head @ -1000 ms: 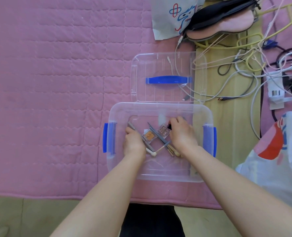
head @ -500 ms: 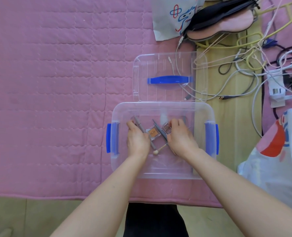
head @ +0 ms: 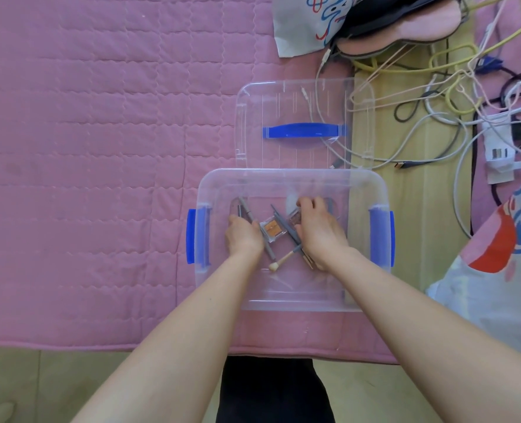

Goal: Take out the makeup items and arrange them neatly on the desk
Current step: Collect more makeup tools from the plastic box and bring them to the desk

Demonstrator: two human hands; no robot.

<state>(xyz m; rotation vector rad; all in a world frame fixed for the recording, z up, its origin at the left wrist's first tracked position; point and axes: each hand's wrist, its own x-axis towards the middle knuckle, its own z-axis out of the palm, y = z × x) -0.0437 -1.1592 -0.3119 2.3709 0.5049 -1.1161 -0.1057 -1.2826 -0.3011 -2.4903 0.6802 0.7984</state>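
Both hands down in the clear box [head: 292, 178]: left hand [head: 243, 236] curled round pencils [head: 247, 213], right hand [head: 320, 230] closed on a compact [head: 295, 218]. Orange palette [head: 272, 228] between. Lid [head: 302, 99] behind, cables [head: 430, 96] sprawled right.

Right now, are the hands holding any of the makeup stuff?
Cannot tell. Both the left hand and the right hand are down in the clear box, touching the makeup items, but their fingers hide any grip.

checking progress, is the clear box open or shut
Open. The lid lies flat on the far side of the clear box, and both the left hand and right hand reach inside.
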